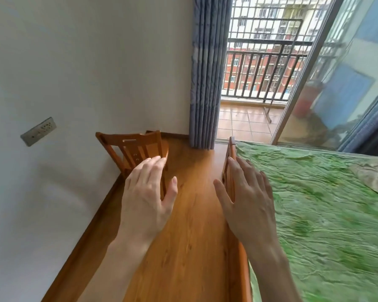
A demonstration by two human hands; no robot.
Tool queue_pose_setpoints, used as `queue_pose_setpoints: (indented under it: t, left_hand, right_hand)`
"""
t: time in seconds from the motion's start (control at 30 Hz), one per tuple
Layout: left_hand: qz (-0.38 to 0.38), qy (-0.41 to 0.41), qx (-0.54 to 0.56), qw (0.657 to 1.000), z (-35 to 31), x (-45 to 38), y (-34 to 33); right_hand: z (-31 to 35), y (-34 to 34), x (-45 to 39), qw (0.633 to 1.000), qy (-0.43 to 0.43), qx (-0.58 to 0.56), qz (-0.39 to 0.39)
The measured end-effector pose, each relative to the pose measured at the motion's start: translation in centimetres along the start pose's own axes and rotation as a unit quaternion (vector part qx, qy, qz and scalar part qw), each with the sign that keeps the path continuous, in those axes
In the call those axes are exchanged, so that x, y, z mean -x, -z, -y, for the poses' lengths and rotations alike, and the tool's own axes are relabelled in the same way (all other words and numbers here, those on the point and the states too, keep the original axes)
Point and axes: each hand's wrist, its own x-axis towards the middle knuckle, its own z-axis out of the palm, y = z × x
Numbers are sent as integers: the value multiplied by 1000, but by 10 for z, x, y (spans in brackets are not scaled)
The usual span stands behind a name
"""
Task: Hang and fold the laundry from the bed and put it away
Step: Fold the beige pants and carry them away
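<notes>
Holding both hands out flat, left hand and right hand empty, fingers spread, beside bed, laundry lying at far edge

Domestic bedroom: bed under green sheet, wooden chair, blue curtain, sliding door onto railed balcony.

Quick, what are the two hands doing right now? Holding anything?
Left hand: open, fingers straight, holding nothing.
Right hand: open, fingers straight, holding nothing.
</notes>
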Motion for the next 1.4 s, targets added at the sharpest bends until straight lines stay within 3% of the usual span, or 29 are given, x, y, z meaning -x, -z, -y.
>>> queue_pose_setpoints:
  t: [0.4,0.8,1.07,1.4]
  left_hand:
    - [11,-19,23,1000,49,-172,-132]
    - [22,-67,65,995,109,-406,-278]
    - [56,-116,100,987,95,-514,-372]
    - [95,-153,74,981,53,-653,-528]
  right_hand:
    - [-36,-92,-179,999,-10,38,-14]
    - [-67,-205,-421,996,-49,55,-55]
    - [-120,-239,-522,991,-87,75,-75]
    - [-245,-306,-674,989,-122,63,-54]
